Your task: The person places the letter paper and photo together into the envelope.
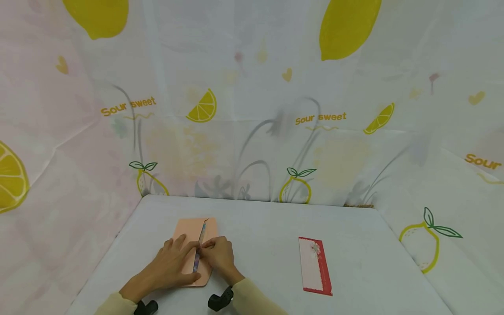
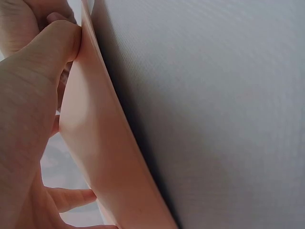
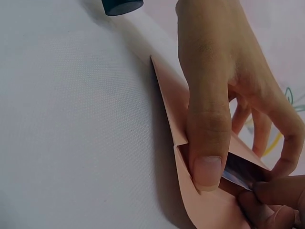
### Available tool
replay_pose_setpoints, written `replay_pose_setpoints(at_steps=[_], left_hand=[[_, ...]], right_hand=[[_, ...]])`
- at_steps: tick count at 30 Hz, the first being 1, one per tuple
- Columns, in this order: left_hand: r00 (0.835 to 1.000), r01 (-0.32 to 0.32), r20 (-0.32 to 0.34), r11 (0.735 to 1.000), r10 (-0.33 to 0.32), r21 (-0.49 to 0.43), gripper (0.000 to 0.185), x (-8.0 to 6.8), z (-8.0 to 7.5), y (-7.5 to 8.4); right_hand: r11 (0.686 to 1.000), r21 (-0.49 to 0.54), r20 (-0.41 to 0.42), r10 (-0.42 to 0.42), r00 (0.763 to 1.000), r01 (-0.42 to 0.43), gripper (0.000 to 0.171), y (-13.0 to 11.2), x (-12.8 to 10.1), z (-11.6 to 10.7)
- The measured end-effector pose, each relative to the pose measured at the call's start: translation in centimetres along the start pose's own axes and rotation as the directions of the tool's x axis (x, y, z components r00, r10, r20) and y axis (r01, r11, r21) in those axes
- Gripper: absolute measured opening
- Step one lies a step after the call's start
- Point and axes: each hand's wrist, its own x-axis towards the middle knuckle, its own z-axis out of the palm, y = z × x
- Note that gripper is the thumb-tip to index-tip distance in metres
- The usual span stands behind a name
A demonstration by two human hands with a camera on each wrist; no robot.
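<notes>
A peach envelope (image 1: pixel 188 225) lies on the white table at the left with its long opening showing. Inside that opening runs a strip of bluish-purple card (image 1: pixel 196 261), also visible as a shiny card (image 3: pixel 238 171) in the right wrist view. My left hand (image 1: pixel 169 262) rests spread over the envelope, its thumb (image 3: pixel 208 171) pressing by the opening's edge. With bent fingertips, my right hand (image 1: pixel 219 253) pinches the card's edge at the middle of the opening. The fingers partly hide the exact contact. In the left wrist view the envelope (image 2: pixel 112 162) bows slightly off the table.
To the right on the white table (image 1: pixel 267 245) lies a red-edged pale card (image 1: pixel 311 267) with a flower print. A lemon-printed curtain (image 1: pixel 252 87) hangs behind and along both sides. Black wrist devices (image 1: pixel 220 299) sit close to the table's near side.
</notes>
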Motion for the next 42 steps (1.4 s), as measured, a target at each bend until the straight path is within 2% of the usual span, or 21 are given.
replay_pose_setpoints(at_steps=[2, 16, 22, 27, 34, 42], left_hand=[[1.0, 0.002, 0.003, 1.0, -0.002, -0.001, 0.074, 0.0, 0.0, 0.0], [1.0, 0.006, 0.005, 1.0, -0.006, 0.012, 0.071, 0.3, -0.3, 0.3], [1.0, 0.005, 0.01, 1.0, -0.005, 0.003, 0.072, 0.3, 0.0, 0.1], [1.0, 0.011, 0.021, 1.0, -0.012, 0.008, 0.072, 0.3, -0.1, 0.2], [1.0, -0.005, 0.007, 1.0, 0.006, -0.004, 0.069, 0.1, -0.3, 0.2], [1.0, 0.009, 0.008, 1.0, -0.009, -0.006, 0.069, 0.1, 0.1, 0.0]], right_hand=[[1.0, -0.01, 0.005, 0.012, 1.0, -0.012, 0.015, 0.0, 0.1, 0.0], [0.998, -0.019, 0.005, -0.056, 0.998, 0.056, 0.017, 0.0, -0.1, -0.6], [0.995, -0.01, 0.028, -0.1, 0.995, 0.1, 0.013, 1.0, -0.1, -1.9], [0.996, -0.001, 0.032, -0.086, 0.996, 0.086, 0.009, 2.2, 0.1, -4.6], [0.998, 0.038, 0.049, -0.045, 0.998, 0.043, 0.011, 4.1, -0.4, -9.7], [0.999, -0.011, 0.04, -0.05, 0.998, 0.05, 0.015, 7.1, -0.8, -15.0]])
